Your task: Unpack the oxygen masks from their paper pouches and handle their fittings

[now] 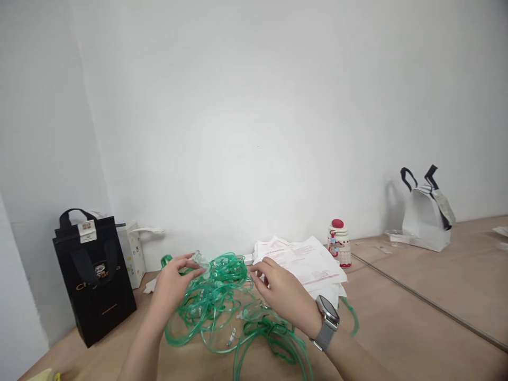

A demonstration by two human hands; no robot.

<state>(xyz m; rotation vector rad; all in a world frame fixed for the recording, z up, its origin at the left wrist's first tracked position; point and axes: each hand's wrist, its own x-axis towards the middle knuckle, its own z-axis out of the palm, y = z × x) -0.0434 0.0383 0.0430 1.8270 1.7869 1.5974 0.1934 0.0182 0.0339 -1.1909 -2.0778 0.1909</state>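
In the head view my left hand (177, 278) pinches a clear plastic piece (201, 261) between thumb and fingers, over a heap of green tubing (216, 296). My right hand (280, 286), with a watch on its wrist, is curled at the heap's right side, its fingertips close together. Whatever lies between them is too small to make out. Below my right hand lies a second coil of green tubing (273, 336) with a clear plastic part (256, 309), partly covered by the hand. Clear fittings show among the loops of the heap.
White printed papers (305, 262) lie behind my right hand, beside a red-topped bottle (339, 246). A black paper bag (95, 280) and a white box (134, 254) stand at left. At far right is a white bag (424, 222). A strip (428, 301) crosses the brown table.
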